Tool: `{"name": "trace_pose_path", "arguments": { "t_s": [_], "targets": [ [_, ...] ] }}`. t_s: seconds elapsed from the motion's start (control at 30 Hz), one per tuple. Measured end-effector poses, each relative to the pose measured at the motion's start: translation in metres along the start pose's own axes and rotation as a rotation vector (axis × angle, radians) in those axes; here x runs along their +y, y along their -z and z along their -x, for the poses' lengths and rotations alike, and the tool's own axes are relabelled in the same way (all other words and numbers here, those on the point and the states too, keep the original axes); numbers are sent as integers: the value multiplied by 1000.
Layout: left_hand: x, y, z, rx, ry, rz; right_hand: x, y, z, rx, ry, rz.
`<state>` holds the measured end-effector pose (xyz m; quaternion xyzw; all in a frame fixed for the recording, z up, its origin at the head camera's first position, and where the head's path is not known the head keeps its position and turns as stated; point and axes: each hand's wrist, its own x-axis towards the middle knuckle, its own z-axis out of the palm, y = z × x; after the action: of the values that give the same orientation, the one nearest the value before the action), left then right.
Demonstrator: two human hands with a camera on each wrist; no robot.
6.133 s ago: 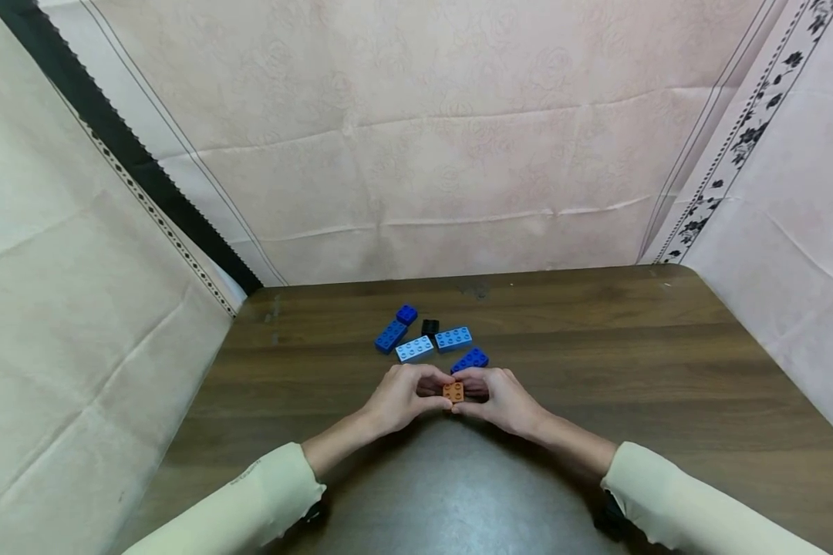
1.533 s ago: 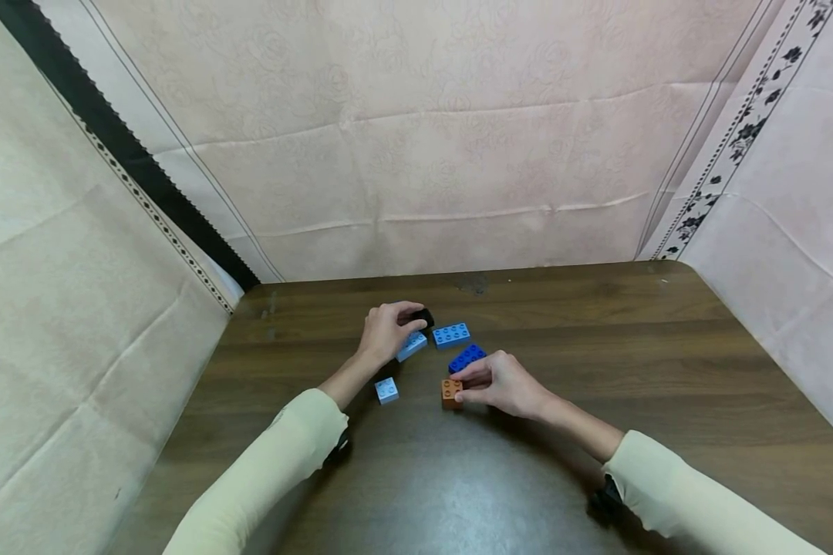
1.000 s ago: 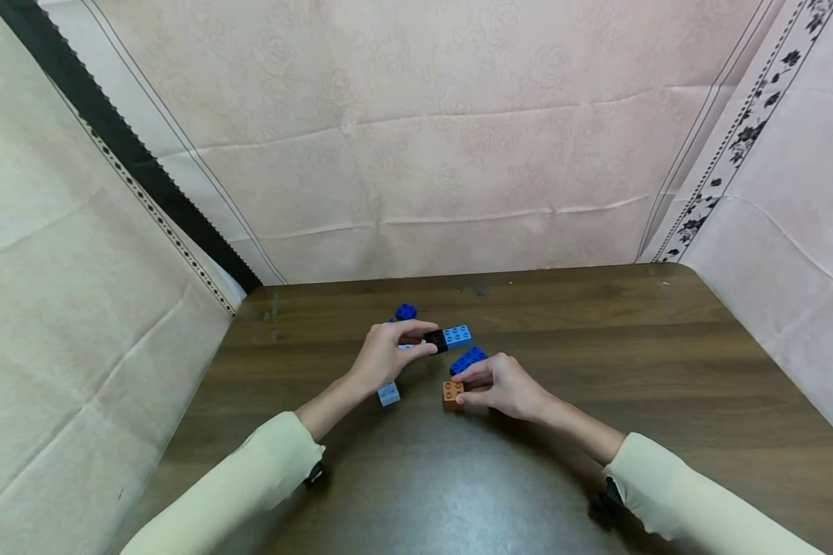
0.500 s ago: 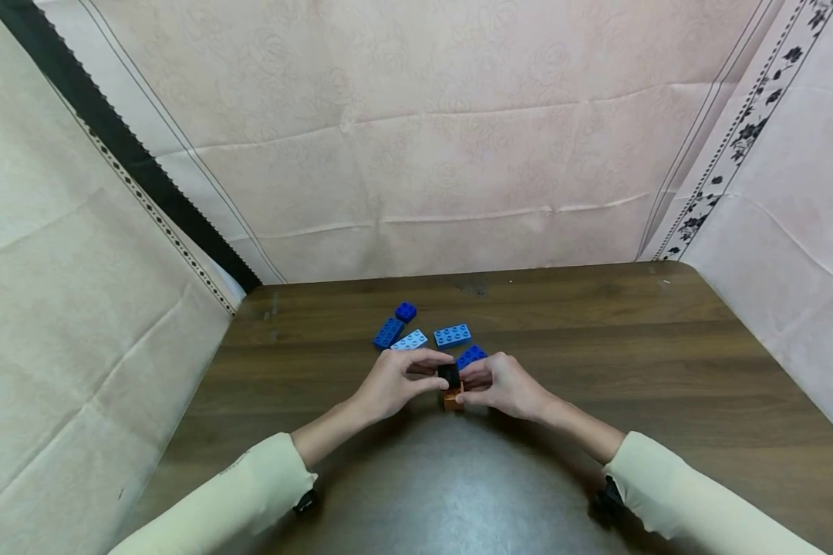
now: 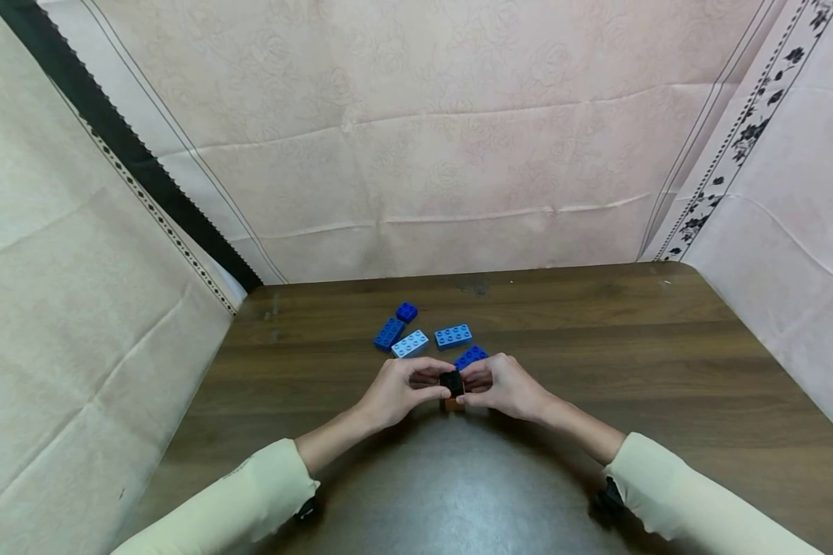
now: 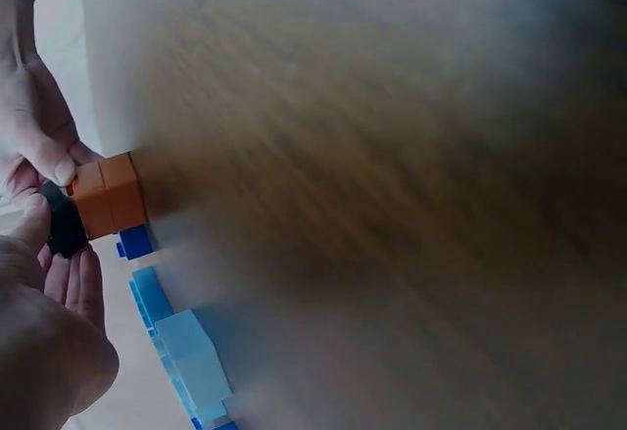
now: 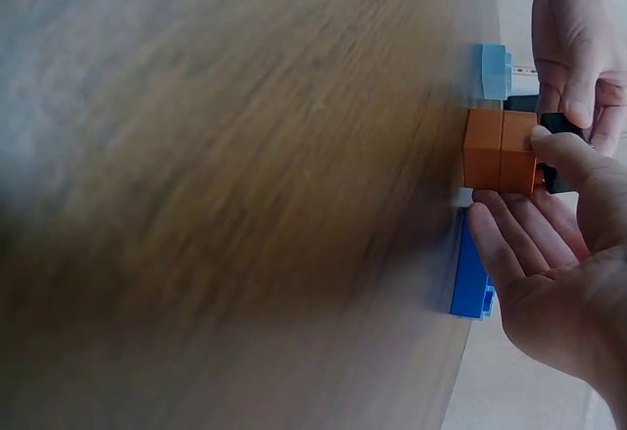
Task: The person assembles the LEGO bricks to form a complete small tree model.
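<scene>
My left hand (image 5: pixel 397 391) pinches a small black toy brick (image 5: pixel 451 381) between thumb and fingers. The black brick sits right at the top of a stack of two orange bricks (image 7: pixel 500 151) standing on the table. In the right wrist view it leans slightly, with an orange stud showing below it. My right hand (image 5: pixel 505 389) steadies the stack, its thumb on the upper orange brick and its fingers on the far side. A dark blue brick (image 5: pixel 470 356) lies just behind the right fingertips, partly hidden by them.
Behind the hands lie two light blue bricks, a paler one (image 5: pixel 410 344) and another (image 5: pixel 453 336). Farther left are a long dark blue brick (image 5: pixel 389 334) and a small dark blue one (image 5: pixel 406 311). The wooden table (image 5: pixel 597 339) ends at hanging cloth (image 5: pixel 416 154).
My left hand has picked up the black brick from the back and brought it onto the orange stack. A small light blue brick, earlier visible at left, is now hidden. The right hand stays put.
</scene>
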<state>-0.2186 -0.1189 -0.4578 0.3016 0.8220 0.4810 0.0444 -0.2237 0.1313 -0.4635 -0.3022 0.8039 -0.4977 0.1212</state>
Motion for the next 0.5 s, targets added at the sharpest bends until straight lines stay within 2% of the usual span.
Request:
{"name": "trace_pose_path", "arguments": {
  "t_s": [0.5],
  "targets": [
    [1, -3, 0, -10, 25, -14, 2, -3, -1, -2, 42, 59]
  ]
}}
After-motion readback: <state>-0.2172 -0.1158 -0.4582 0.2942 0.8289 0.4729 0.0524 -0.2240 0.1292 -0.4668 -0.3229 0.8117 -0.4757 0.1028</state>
